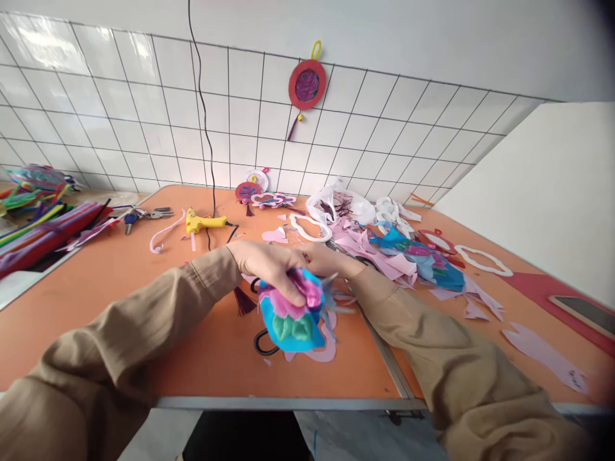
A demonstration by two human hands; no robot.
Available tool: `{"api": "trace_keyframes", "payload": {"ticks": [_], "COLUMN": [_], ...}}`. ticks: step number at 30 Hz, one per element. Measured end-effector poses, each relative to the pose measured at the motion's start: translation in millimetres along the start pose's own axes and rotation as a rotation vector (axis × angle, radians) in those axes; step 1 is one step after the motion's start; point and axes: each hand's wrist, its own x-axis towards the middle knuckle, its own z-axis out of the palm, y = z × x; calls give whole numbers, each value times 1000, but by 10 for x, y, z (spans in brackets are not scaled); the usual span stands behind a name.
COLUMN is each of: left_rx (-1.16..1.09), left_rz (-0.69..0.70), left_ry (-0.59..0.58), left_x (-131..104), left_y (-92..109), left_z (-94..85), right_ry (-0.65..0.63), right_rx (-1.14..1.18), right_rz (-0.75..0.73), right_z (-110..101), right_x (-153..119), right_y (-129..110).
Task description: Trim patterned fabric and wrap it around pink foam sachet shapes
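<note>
A blue, pink and green piece with a flower pattern (292,317) is gripped in my left hand (276,269), above the middle of the orange table. The thumb lies across its pink part. My right hand (323,259) is just beyond it, close against my left hand; its fingers are curled and partly hidden, and what they hold, if anything, cannot be made out. Beneath the held piece lie a pink cut-out shape (329,349) and scissors with black handles (265,344). A dark tassel (244,301) rests beside my left hand.
A yellow glue gun (205,221) and keys (131,219) lie at the back left. Pink scraps (384,256), patterned blue cloth (432,262) and a plastic bag (355,208) spread across the right. A phone (583,314) sits at the right edge. A round red ornament (307,84) hangs on the tiled wall.
</note>
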Motion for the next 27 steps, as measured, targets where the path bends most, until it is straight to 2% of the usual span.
{"api": "trace_keyframes", "payload": {"ticks": [2, 4, 7, 10, 12, 15, 17, 19, 21, 24, 25, 27], "left_rx": [153, 217, 263, 286, 271, 235, 236, 265, 308, 381, 407, 466], "left_rz": [-33, -35, -45, -69, -83, -79, -64, -53, -53, -83, -95, -102], "left_ry": [-124, -173, -147, -81, -49, -18, -21, -38, -49, -66, -75, -88], "left_x": [100, 163, 175, 142, 119, 93, 85, 83, 88, 98, 99, 98], "left_y": [-62, -126, -197, -226, -223, -196, -175, -164, -165, -180, -185, -192], "left_z": [46, 42, -18, -83, -112, -131, -136, -140, -149, -173, -181, -194], "right_ry": [-32, -5, 134, 143, 54, -300, -526, -607, -552, -283, -185, -48], "right_rx": [-119, -207, -368, -390, -255, 9, -28, -55, -103, -324, -397, -435], "right_rz": [-29, 17, 127, 130, 57, -57, -33, 45, 161, 347, 339, 226], "right_z": [-88, -216, -425, -551, -542, -412, -326, -310, -383, -559, -595, -583], "right_x": [32, 57, 45, -16, -61, -101, -104, -99, -94, -77, -57, 21], "right_y": [121, 284, 479, 469, 346, 111, 19, 26, 118, 271, 291, 255]}}
